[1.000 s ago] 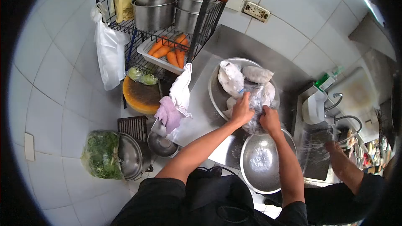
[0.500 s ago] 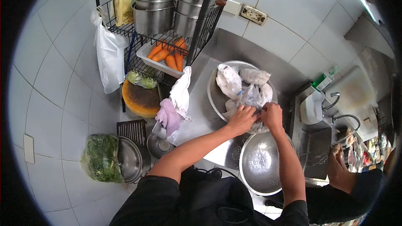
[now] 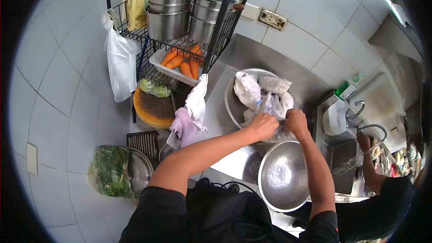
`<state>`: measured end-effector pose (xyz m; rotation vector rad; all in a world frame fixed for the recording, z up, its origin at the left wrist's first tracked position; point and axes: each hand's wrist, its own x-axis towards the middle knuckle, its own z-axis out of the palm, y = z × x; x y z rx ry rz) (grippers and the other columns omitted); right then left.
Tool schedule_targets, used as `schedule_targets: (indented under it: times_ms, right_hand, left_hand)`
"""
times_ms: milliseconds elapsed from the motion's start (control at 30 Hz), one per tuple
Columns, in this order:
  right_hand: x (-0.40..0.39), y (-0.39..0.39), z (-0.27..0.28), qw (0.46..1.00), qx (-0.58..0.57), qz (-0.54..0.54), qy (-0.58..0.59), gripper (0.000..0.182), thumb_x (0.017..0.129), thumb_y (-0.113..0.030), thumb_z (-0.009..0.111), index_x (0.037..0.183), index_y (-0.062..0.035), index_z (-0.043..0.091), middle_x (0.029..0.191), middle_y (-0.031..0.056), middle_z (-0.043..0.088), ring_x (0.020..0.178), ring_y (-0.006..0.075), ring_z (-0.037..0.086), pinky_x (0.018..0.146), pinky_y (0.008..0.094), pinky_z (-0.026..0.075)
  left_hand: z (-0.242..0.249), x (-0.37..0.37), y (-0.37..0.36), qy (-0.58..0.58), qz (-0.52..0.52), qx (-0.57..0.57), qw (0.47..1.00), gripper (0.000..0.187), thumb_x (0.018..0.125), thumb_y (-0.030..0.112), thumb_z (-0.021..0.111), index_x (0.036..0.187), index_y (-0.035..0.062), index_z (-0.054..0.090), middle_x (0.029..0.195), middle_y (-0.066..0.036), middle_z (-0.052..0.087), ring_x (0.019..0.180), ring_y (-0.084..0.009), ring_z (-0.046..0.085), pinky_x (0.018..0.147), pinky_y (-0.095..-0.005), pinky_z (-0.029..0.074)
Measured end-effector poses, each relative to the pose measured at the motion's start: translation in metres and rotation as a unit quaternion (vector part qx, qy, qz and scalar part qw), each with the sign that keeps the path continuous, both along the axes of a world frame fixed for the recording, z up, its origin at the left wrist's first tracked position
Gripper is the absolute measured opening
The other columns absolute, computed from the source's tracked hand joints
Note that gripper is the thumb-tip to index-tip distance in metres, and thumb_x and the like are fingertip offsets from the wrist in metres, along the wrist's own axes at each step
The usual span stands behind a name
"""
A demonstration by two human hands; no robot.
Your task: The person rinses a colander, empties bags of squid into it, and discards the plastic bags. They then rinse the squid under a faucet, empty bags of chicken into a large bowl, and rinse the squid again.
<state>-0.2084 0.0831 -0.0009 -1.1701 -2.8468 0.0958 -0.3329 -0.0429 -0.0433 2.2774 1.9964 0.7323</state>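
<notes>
A large metal bowl (image 3: 231, 104) on the steel counter holds several clear plastic bags of pale food (image 3: 246, 91); I cannot make out the contents. My left hand (image 3: 264, 127) is closed at the bowl's near side, gripping a clear plastic bag (image 3: 280, 135). Just to the right, my right hand (image 3: 295, 122) is also closed on that bag, with a small gap between the two fists. The fingers hide most of the gripped plastic. Below my hands, a metal colander (image 3: 283, 177) with small holes sits at the counter's front edge.
A wire rack (image 3: 216, 40) at the left bears metal pots (image 3: 168, 22) and a basket of carrots (image 3: 182, 60). Cloths (image 3: 183, 123) hang by the counter's left edge. At the right, another person's hand (image 3: 363, 141) is at a running tap (image 3: 373, 127) over a sink (image 3: 339, 166).
My left hand has gone from spread over the bag to a closed fist, and the hands have moved slightly apart. The other person's hand has reached up to the tap, and water now runs.
</notes>
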Motion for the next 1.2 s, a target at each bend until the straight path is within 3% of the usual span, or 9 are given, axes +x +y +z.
schedule_targets:
  times_ms: [267, 467, 600, 933, 1000, 1100, 1133, 1167, 1200]
  right_hand:
    - [0.024, 0.016, 0.049, 0.984, 0.015, -0.068, 0.166, 0.015, 0.068, -0.008, 0.059, 0.075, -0.003, 0.072, 0.076, 0.0228, 0.066, 0.073, 0.0396, 0.067, 0.073, 0.0423, 0.055]
    - [0.102, 0.003, 0.086, 0.973, 0.034, -0.173, 0.152, 0.022, 0.068, -0.01, 0.054, 0.078, 0.0006, 0.07, 0.079, 0.0275, 0.064, 0.078, 0.0426, 0.065, 0.074, 0.046, 0.051]
    - [0.169, 0.011, 0.075, 0.963, 0.05, -0.232, 0.126, 0.026, 0.068, -0.014, 0.052, 0.078, 0.0023, 0.069, 0.08, 0.0291, 0.063, 0.081, 0.0452, 0.064, 0.075, 0.049, 0.05]
    - [0.261, 0.0, -0.025, 0.912, -0.098, -0.37, 0.147, 0.023, 0.068, -0.013, 0.052, 0.07, 0.0046, 0.067, 0.067, 0.0257, 0.064, 0.067, 0.0394, 0.066, 0.066, 0.0469, 0.05]
    - [0.266, 0.009, -0.047, 0.861, -0.252, -0.403, 0.181, 0.02, 0.072, -0.01, 0.054, 0.059, 0.0031, 0.061, 0.059, 0.0151, 0.062, 0.059, 0.0269, 0.064, 0.056, 0.0395, 0.049]
    - [0.27, 0.019, -0.057, 0.608, -0.586, -0.365, 0.391, 0.015, 0.073, -0.007, 0.059, 0.059, -0.0009, 0.06, 0.06, 0.009, 0.059, 0.058, 0.0215, 0.062, 0.052, 0.0336, 0.048]
    - [0.262, 0.005, -0.045, 0.555, -0.524, -0.425, 0.487, 0.008, 0.073, -0.004, 0.064, 0.065, -0.0036, 0.061, 0.064, 0.0074, 0.059, 0.061, 0.0212, 0.063, 0.053, 0.0327, 0.049]
    - [0.274, 0.0, -0.061, 0.782, -0.411, -0.333, 0.328, 0.005, 0.072, -0.006, 0.066, 0.074, -0.0022, 0.063, 0.068, 0.009, 0.062, 0.064, 0.0216, 0.064, 0.056, 0.0328, 0.05]
    - [0.293, -0.001, -0.09, 0.933, -0.259, -0.211, 0.137, 0.013, 0.071, -0.007, 0.068, 0.082, -0.0008, 0.065, 0.071, 0.0105, 0.064, 0.066, 0.022, 0.065, 0.058, 0.0329, 0.051]
  left_hand:
    - [0.052, -0.005, -0.027, -0.085, -0.014, 0.03, 0.996, 0.01, 0.074, 0.008, 0.059, 0.076, 0.0008, 0.067, 0.093, -0.015, 0.066, 0.08, -0.0353, 0.064, 0.073, -0.0451, 0.053]
    - [0.09, 0.042, -0.032, -0.128, -0.192, 0.247, 0.941, 0.008, 0.071, 0.007, 0.06, 0.067, 0.0016, 0.055, 0.086, -0.01, 0.056, 0.08, -0.0301, 0.054, 0.077, -0.0406, 0.048]
    - [0.051, 0.084, -0.024, -0.158, -0.286, 0.147, 0.934, 0.008, 0.072, 0.007, 0.06, 0.071, 0.0021, 0.053, 0.08, -0.011, 0.054, 0.078, -0.03, 0.054, 0.073, -0.0394, 0.047]
    - [0.02, 0.135, -0.059, -0.358, -0.235, -0.033, 0.903, 0.012, 0.077, 0.006, 0.058, 0.072, -0.0012, 0.051, 0.069, -0.017, 0.055, 0.065, -0.0341, 0.056, 0.06, -0.0428, 0.044]
    - [0.018, 0.143, -0.048, -0.401, -0.178, -0.096, 0.894, 0.015, 0.077, 0.009, 0.06, 0.07, -0.0005, 0.051, 0.066, -0.017, 0.056, 0.061, -0.0308, 0.057, 0.057, -0.0409, 0.043]
    - [-0.01, 0.169, -0.006, -0.514, -0.061, -0.094, 0.85, 0.014, 0.076, 0.01, 0.063, 0.07, -0.0003, 0.056, 0.059, -0.015, 0.059, 0.056, -0.0231, 0.059, 0.054, -0.0373, 0.044]
    - [-0.043, 0.17, 0.026, -0.542, -0.023, -0.19, 0.819, 0.011, 0.075, 0.009, 0.063, 0.077, -0.0015, 0.06, 0.068, -0.015, 0.063, 0.06, -0.0213, 0.06, 0.056, -0.0361, 0.046]
    - [-0.079, 0.172, 0.054, -0.561, 0.008, -0.289, 0.776, 0.015, 0.074, 0.008, 0.064, 0.084, -0.0028, 0.065, 0.076, -0.015, 0.066, 0.064, -0.0196, 0.061, 0.058, -0.035, 0.048]
    - [-0.108, 0.179, 0.061, -0.56, 0.089, -0.211, 0.796, 0.024, 0.073, 0.008, 0.064, 0.093, -0.0044, 0.065, 0.087, -0.016, 0.067, 0.071, -0.0207, 0.063, 0.063, -0.0349, 0.05]
